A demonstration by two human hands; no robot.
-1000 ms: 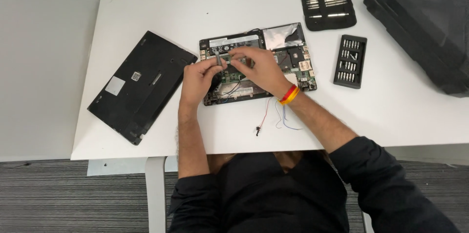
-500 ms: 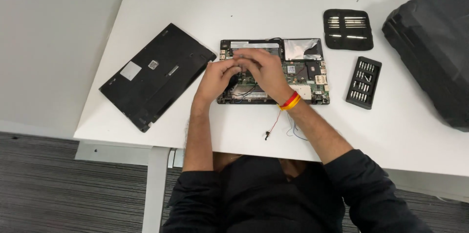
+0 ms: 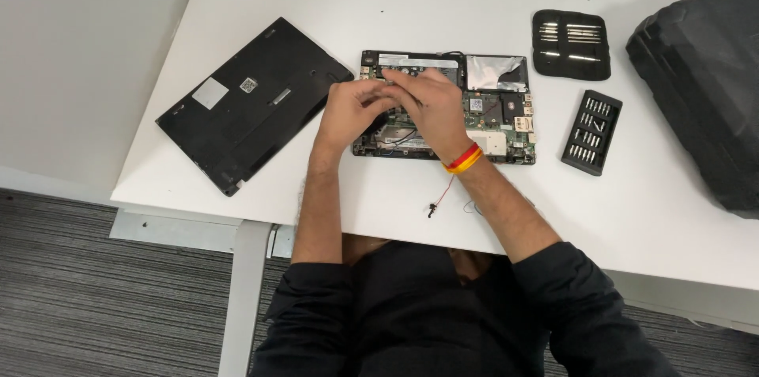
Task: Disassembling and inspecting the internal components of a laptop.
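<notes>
Head view: person seated at white table (image 3: 379,13).
Left hand (image 3: 352,112): fingers curled, grip unclear.
Right hand (image 3: 431,104): pinching something small, too small to identify.
Opened laptop base (image 3: 494,112): under both hands; likely fragile, hold by edges.
Beyond: bit holder (image 3: 591,132), tool case (image 3: 571,45).

Both hands are crowding the opened laptop (image 3: 490,120), leaving bare tabletop (image 3: 443,5) open behind it. The black cover (image 3: 253,100) is blocking the left; the tool case (image 3: 571,43), bit holder (image 3: 591,132) and bag (image 3: 704,92) are blocking the right.
</notes>
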